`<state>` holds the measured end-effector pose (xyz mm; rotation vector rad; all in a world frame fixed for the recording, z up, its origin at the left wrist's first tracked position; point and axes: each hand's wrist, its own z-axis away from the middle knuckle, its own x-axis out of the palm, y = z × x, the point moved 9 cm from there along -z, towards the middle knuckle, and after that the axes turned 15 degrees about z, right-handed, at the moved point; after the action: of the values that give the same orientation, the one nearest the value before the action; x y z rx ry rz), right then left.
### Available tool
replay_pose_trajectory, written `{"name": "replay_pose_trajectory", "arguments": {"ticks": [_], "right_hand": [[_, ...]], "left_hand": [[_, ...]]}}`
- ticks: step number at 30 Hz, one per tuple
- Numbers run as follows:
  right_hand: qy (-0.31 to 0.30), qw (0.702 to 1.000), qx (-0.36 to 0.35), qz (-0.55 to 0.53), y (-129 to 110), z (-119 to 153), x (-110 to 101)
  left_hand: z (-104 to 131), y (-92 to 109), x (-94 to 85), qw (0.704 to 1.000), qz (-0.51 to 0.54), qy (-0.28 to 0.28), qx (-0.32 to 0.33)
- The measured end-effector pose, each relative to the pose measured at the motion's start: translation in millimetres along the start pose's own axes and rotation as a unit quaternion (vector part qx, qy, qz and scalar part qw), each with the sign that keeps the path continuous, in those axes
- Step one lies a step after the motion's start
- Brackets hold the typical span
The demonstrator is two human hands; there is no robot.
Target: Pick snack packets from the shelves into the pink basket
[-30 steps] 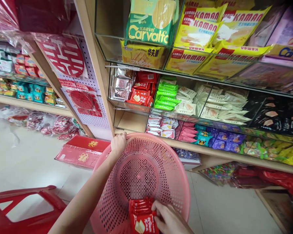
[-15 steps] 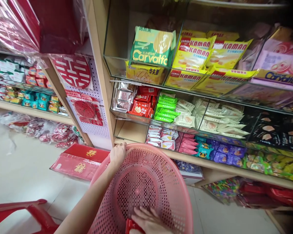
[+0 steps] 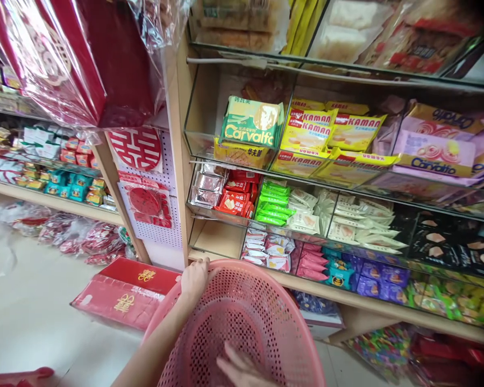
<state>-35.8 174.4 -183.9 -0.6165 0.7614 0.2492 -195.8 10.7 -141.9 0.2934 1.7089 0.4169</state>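
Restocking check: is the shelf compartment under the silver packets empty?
Empty: the compartment shows bare board, while wrapped snacks fill the next one.

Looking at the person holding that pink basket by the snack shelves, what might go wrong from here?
The round pink perforated plastic basket is tilted and gripped only at its far rim by the left hand, so it might slip or tip further. The right hand lies inside it with fingers spread, so it is not steadying the rim. The basket's rim sits close to the wooden shelf edge below the small wrapped snack packets, so a swing could knock it.
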Motion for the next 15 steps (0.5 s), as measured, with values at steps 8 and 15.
{"name": "replay_pose_trajectory", "arguments": {"ticks": [8,15], "right_hand": [[0.408,0.869,-0.099,0.262,-95.7,37.6,-238.6],[0.494,0.721,-0.002,0.486,-111.8,-4.4,-349.0]], "left_hand": [[0.4,-6.1,0.4,0.999,0.031,0.005,0.000],[2.2,-10.1,-3.6,0.999,0.018,0.031,0.005]]}}
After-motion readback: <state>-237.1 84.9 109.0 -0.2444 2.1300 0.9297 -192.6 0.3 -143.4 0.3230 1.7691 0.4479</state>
